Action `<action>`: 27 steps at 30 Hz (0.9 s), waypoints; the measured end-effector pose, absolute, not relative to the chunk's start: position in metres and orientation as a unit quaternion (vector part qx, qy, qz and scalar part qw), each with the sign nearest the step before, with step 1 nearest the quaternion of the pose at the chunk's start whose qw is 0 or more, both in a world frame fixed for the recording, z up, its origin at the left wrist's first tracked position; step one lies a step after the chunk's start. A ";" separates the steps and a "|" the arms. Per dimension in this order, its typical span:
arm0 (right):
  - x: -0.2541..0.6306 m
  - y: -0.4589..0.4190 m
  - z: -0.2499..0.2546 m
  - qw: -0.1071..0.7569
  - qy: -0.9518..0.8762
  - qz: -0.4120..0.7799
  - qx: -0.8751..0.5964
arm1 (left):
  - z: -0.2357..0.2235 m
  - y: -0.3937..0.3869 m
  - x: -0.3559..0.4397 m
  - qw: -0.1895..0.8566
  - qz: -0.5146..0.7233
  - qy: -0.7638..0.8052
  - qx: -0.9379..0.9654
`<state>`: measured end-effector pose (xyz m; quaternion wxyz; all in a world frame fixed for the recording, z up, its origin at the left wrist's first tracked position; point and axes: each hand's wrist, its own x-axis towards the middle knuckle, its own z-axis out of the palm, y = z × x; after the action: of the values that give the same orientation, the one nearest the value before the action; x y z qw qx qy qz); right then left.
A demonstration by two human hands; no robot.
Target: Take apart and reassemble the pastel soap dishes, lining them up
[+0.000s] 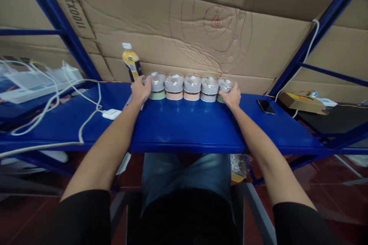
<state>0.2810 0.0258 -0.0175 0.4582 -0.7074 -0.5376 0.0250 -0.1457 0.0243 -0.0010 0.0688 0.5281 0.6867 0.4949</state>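
A row of several small rounded containers with clear lids stands along the back of the blue shelf (pixel 189 122). Their lower parts are green, pink or grey. At the left end, my left hand (pixel 141 89) curls around the side of a green-based container (pixel 157 86). My right hand (pixel 232 95) grips the container at the right end (pixel 224 85), thumb in front and fingers at its far side. Between them sit two pink-based containers (pixel 174 87) and a grey one (pixel 209 89), side by side. The fingertips at the far sides are partly hidden.
Behind my left hand stands a yellow drink bottle (pixel 132 63). A white adapter (pixel 111 114) and looping white cables (pixel 97 95) lie to the left. On the right are a phone (pixel 266 106) and an open cardboard box (pixel 301 103). Cardboard (pixel 161 19) backs the shelf.
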 end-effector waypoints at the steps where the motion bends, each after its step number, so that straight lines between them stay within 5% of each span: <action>1: 0.283 0.025 -0.016 0.461 -0.535 0.026 -0.708 | -0.001 0.024 -0.146 0.068 0.491 0.688 0.530; 9: 0.307 0.013 0.003 0.575 -0.481 0.042 -0.661 | 0.000 0.016 -0.142 0.085 0.517 0.679 0.514; 13: 0.310 0.003 0.019 0.605 -0.561 0.049 -0.563 | 0.015 -0.002 -0.128 0.002 0.563 0.625 0.541; 16: 0.297 -0.013 0.025 0.528 -0.690 0.146 -0.473 | 0.019 -0.020 -0.105 0.004 0.567 0.520 0.639; 22: 0.254 -0.042 0.007 0.285 -0.828 0.343 -0.339 | -0.019 -0.045 -0.064 0.323 0.405 0.347 0.782; 27: 0.245 -0.046 -0.005 0.225 -0.864 0.301 -0.334 | -0.036 -0.055 -0.056 0.304 0.371 0.337 0.810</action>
<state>0.2448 -0.0456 -0.0049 0.2253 -0.3344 -0.8643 0.3006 -0.0561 -0.0553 -0.0359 0.3043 0.8101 0.3368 0.3712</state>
